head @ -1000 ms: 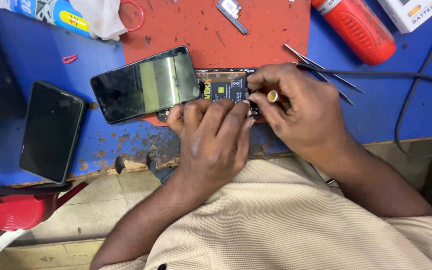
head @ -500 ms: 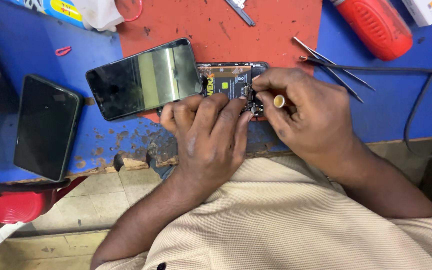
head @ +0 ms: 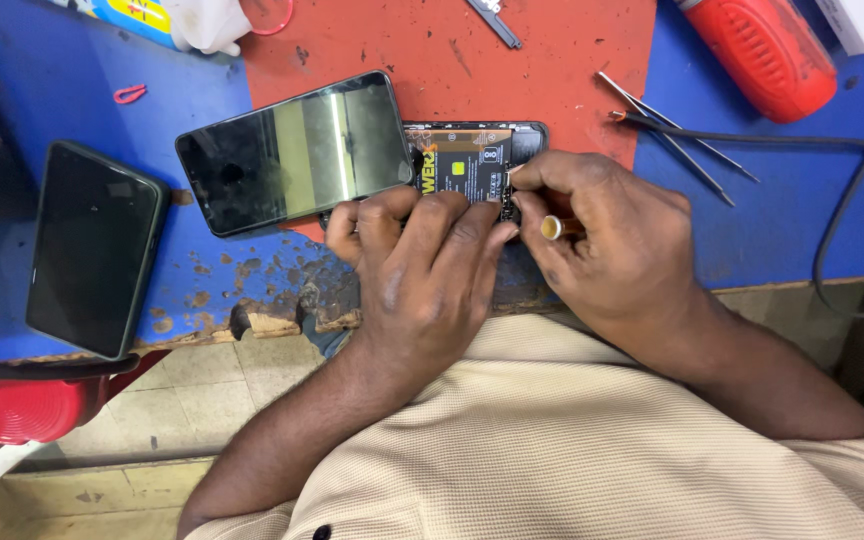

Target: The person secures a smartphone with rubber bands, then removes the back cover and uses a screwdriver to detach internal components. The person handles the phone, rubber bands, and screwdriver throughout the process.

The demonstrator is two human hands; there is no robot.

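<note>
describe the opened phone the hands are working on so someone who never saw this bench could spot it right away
Start at the red mat on the blue bench. At the mat's near edge lies the opened phone, under the left hand and right hand. Unlike the intact dark phone far left, its insides show, and its glossy screen is swung aside.

Left hand [head: 422, 275] flat, right hand [head: 607, 245] pinching.

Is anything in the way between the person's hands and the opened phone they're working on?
Nothing visible is. The left hand lies over the opened phone, and the right hand has its fingertips on the phone's inside, pinching a small tool. The lifted screen is swung off to the side, clear of both hands.
</note>
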